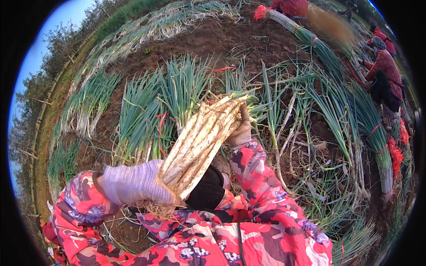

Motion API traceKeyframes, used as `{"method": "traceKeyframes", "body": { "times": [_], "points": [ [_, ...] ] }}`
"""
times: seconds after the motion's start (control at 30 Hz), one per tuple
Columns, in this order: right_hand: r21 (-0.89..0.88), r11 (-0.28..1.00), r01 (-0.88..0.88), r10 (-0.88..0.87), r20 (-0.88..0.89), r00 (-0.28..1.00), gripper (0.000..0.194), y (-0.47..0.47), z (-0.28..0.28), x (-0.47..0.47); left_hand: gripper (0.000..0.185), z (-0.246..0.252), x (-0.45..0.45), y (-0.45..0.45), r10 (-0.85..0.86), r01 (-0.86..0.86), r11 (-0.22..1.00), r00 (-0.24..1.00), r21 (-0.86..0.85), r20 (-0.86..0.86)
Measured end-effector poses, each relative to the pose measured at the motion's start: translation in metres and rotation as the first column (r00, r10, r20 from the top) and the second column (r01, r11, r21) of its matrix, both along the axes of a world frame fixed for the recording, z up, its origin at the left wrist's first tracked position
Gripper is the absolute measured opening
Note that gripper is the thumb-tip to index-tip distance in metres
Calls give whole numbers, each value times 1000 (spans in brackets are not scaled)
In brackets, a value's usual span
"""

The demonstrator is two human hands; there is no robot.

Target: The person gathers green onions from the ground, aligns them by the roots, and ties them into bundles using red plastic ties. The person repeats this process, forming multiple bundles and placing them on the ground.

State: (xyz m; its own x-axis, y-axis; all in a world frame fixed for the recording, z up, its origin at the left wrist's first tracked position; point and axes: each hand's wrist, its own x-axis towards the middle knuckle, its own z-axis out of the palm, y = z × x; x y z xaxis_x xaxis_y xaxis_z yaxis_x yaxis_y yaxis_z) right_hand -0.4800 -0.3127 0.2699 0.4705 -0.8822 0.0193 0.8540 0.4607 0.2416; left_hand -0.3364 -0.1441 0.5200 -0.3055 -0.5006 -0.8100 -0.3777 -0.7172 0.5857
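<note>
Before my chest I hold a bunch of green onions point(203, 143), its white, soil-streaked stalks slanting up to the right. My left hand point(139, 183), in a pale knitted glove, grips the root end, and tangled roots point(158, 209) hang below it. Around the upper stalks, where they turn green, closes my gloved right hand point(243, 128). The green leaves point away from me and are mostly hidden behind the stalks. Just beyond the bunch, a clump of green onions point(184, 89) lies on the soil. A red tie strip point(161, 133) rests on the leaves to its left.
Loose green onions point(296, 123) and roots litter the brown soil on the right. Farther right lies a long tied bundle point(376, 139) near a crouching person point(387, 73). Another tied bundle point(306, 36) lies at the back. Rows of pulled onions point(133, 43) stretch along the left.
</note>
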Motion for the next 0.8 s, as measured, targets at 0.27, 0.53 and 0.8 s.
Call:
{"method": "traceKeyframes", "body": {
  "times": [0.27, 0.53, 0.8],
  "points": [
    [-591, 770, 240, -337, -58, 940, 41, -10, 212, -21, 58, 95, -4, 13, -130, 232, 923, 939, -306, 320],
    [-602, 795, -76, -200, -378, 904, 41, -122, 240, 21, 72, 25, 84, -52, -154, 233, 929, 949, -288, 274],
    [118, 993, 4, 87, -754, 652, 32, -139, -28, 42, 66, -200, 125, -83, -103, -39, 910, 943, -413, -317]
  ]
}}
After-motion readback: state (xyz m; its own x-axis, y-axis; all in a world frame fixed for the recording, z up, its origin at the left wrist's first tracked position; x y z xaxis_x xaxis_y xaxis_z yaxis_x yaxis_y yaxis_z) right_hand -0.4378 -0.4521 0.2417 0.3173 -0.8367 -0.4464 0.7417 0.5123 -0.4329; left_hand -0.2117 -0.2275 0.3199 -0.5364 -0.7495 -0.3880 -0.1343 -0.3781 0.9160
